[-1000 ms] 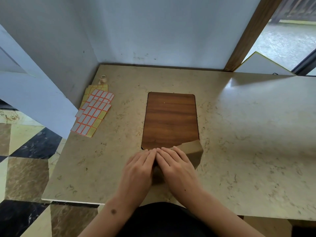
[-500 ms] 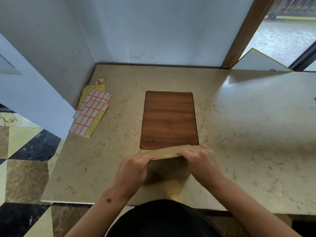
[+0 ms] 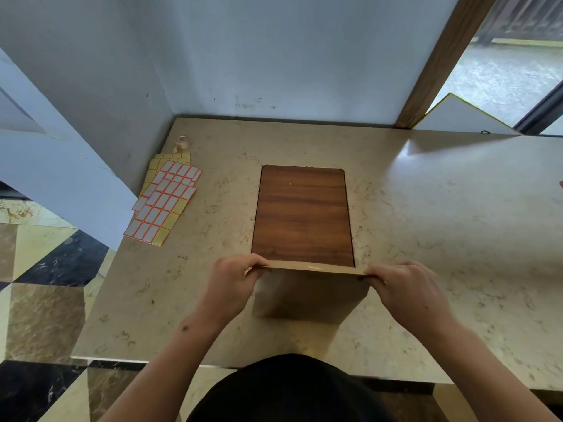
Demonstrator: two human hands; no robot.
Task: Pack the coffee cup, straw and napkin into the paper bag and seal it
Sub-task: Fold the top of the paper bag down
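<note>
- Since half a second ago the two hands have moved apart along the top of the paper bag [image 3: 307, 295]: they now sit at its two upper corners, and the folded top edge is stretched into one straight line between them.
- The left hand [image 3: 230, 286] pinches the left end of that edge — thumb and fingers closed on the paper, in the lower centre of the frame.
- The right hand [image 3: 408, 295] pinches the right end in the same way, a little lower in the frame than the left.
- The bag stands upright on the marble table [image 3: 441, 239], and its brown front face hangs below the line of the two grips, between the wrists.
- The top of the bag is folded shut; what is inside cannot be seen.
- Just behind the bag, toward the centre of the frame, lies a dark wooden board [image 3: 303, 214]; the top edge of the bag covers the near edge of this board.
- In the left middle of the frame, well apart from the bag, sheets of labels [image 3: 166, 205] with orange borders lie in a loose pile.
- Just above them, near the wall, stands a small roll of tape [image 3: 182, 141].
- A dark garment of the person [image 3: 289, 391] fills the bottom centre.
</note>
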